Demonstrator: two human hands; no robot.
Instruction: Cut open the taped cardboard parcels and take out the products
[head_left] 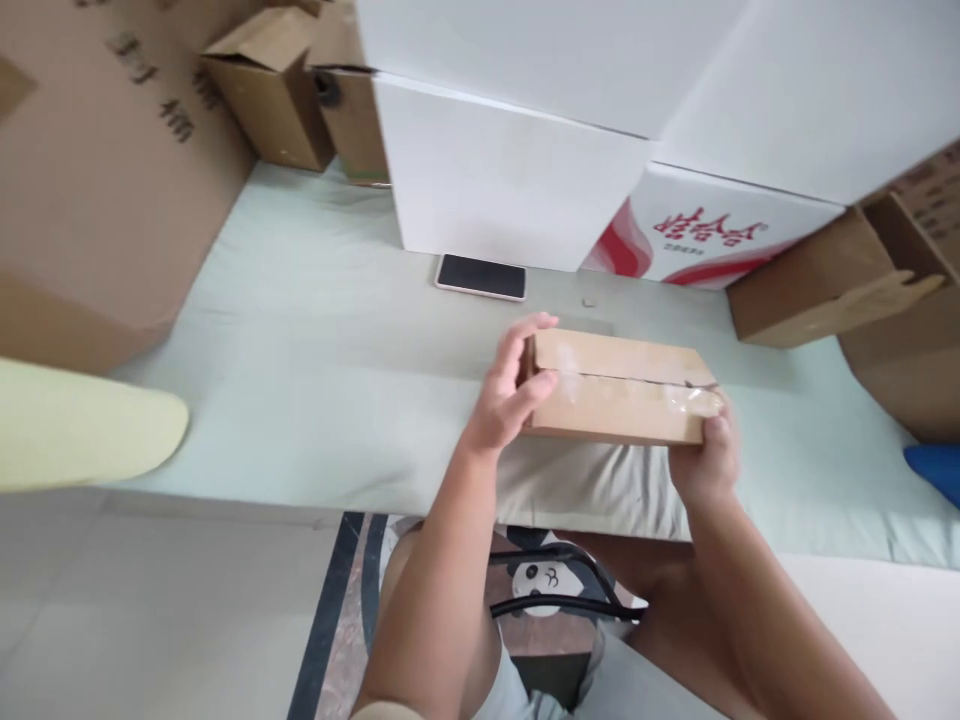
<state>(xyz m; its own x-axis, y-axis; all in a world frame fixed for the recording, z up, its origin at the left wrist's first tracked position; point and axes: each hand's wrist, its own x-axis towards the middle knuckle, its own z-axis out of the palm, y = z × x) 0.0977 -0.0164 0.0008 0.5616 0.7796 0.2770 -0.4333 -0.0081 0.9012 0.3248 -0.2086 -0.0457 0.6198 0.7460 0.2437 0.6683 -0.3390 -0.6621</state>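
Observation:
Between my two hands is a small brown cardboard box (619,405), held just over the front part of the cloth-covered surface. A seam runs along its upper face, with shiny clear tape near both ends. My left hand (517,385) grips the left end, thumb on the top face and fingers round the far side. At the right end, my right hand (705,450) has its thumb on the near corner; its other fingers are hidden. Beyond the box lies a phone (481,277) with a dark screen, and a tiny scrap (589,302) rests to the right of it.
White cartons (510,170) are stacked at the back, one with red lettering (709,228). Brown boxes stand at back left (277,100) and right (817,270). A large carton (97,180) and a pale yellow rounded object (82,425) occupy the left. Something blue (937,470) is at the right edge.

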